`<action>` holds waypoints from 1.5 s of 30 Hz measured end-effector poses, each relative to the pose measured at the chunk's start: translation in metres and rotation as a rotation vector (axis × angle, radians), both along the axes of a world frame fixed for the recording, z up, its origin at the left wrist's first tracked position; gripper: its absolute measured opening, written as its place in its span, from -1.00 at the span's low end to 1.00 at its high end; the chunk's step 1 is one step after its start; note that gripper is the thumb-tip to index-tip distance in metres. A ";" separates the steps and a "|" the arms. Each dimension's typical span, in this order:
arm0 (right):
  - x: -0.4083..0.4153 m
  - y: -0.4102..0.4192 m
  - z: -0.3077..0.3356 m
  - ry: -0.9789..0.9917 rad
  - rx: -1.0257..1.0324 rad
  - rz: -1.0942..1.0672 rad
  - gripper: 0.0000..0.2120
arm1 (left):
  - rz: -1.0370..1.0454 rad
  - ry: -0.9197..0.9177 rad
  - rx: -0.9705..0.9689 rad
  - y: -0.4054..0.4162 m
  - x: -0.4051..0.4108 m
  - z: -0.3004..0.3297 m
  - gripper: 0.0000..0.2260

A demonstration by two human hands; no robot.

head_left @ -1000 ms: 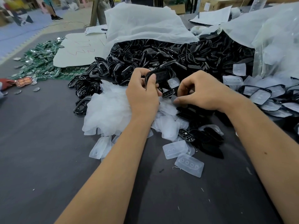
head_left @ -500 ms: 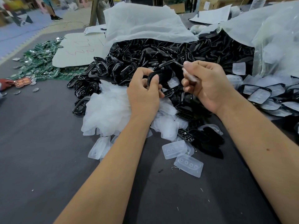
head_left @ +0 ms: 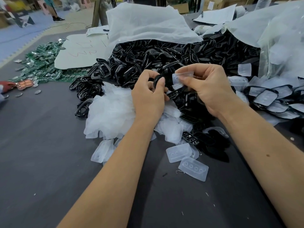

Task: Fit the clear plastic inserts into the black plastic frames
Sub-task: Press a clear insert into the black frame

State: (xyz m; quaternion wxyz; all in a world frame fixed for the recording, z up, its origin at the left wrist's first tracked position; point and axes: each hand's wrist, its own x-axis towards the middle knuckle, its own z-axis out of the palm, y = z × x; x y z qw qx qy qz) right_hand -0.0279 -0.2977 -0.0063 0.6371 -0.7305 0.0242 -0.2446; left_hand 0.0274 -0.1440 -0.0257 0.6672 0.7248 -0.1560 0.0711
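I saw the left hand [head_left: 148,97] curled with thumb and fingers pinched on a black frame [head_left: 158,80], held up above the piles, thumb tip pressed on its near rim. The right hand [head_left: 208,89] was just right of it, fingers pinched on a clear insert [head_left: 180,79], thumb on the near face and forefinger along its top edge. The insert's left edge was right at the frame, touching or almost; I could not tell if it had seated at all. Both forearms came in from the near edge over the dark grey table [head_left: 41,162]. Under the hands lay a heap of loose clear inserts [head_left: 111,112], spilling near and left, mixed with black parts on its right side. Two single inserts lay nearest me, a smaller one [head_left: 178,153] and a four-hole insert [head_left: 193,168] just near-right of it, edges close or touching. Behind the hands was a big pile of black frames [head_left: 164,55], pouring from under a white sheet or bag [head_left: 148,25] at the far side. To the right sat a cluster of finished frames with inserts [head_left: 266,99], flat and overlapping, beside a clear plastic bag [head_left: 283,46] at far right. At far left, green circuit boards [head_left: 41,63] were scattered, partly under a pale card with red scribble [head_left: 80,53]. A few small oval metal bits [head_left: 37,92] lay loose near the boards. Someone's legs [head_left: 52,10] stood far off at upper left.
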 end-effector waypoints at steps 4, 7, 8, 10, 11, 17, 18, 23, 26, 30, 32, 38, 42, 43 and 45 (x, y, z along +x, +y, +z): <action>0.001 0.005 0.001 -0.041 -0.054 -0.033 -0.88 | -0.004 -0.028 0.043 0.000 0.000 0.001 -0.87; 0.003 0.012 0.001 -0.042 -0.101 -0.057 -0.96 | -0.007 -0.044 0.084 0.001 0.000 0.002 -0.86; 0.004 0.014 0.002 -0.040 -0.124 -0.071 -0.96 | -0.011 -0.043 0.087 0.001 0.000 0.002 -0.88; 0.007 0.018 0.001 -0.043 -0.172 -0.127 -0.95 | -0.015 -0.038 0.080 0.001 0.000 0.003 -0.90; 0.008 0.019 0.000 -0.039 -0.205 -0.165 -0.96 | -0.020 -0.037 0.069 0.001 -0.001 0.004 -0.91; 0.012 0.022 -0.008 -0.002 -0.193 -0.332 -0.81 | -0.059 -0.035 0.022 0.003 -0.002 0.005 -0.91; 0.012 0.023 -0.008 -0.004 -0.164 -0.336 -0.77 | -0.061 -0.031 0.013 0.002 -0.003 0.005 -0.91; 0.011 0.021 -0.011 0.015 -0.102 -0.321 -0.71 | -0.065 -0.023 0.004 0.002 -0.004 0.006 -0.89; 0.010 0.020 -0.011 0.019 -0.115 -0.330 -0.69 | -0.070 -0.002 -0.010 0.001 -0.004 0.006 -0.89; 0.009 0.019 -0.011 0.027 -0.094 -0.342 -0.68 | -0.072 0.011 -0.009 0.000 -0.004 0.006 -0.80; 0.009 0.018 -0.011 0.037 -0.112 -0.358 -0.69 | -0.068 -0.001 0.007 -0.001 -0.004 0.005 -0.79; 0.011 0.017 -0.012 0.061 -0.140 -0.403 -0.70 | -0.071 -0.027 0.031 0.000 -0.005 0.006 -0.80; 0.010 0.020 -0.012 0.042 -0.086 -0.395 -0.70 | -0.078 -0.036 0.052 -0.001 -0.006 0.006 -0.80; 0.010 0.020 -0.012 0.034 -0.061 -0.390 -0.70 | -0.081 -0.035 0.062 -0.001 -0.005 0.006 -0.80; 0.009 0.021 -0.010 0.011 -0.006 -0.360 -0.73 | -0.087 -0.032 0.073 -0.002 -0.005 0.005 -0.82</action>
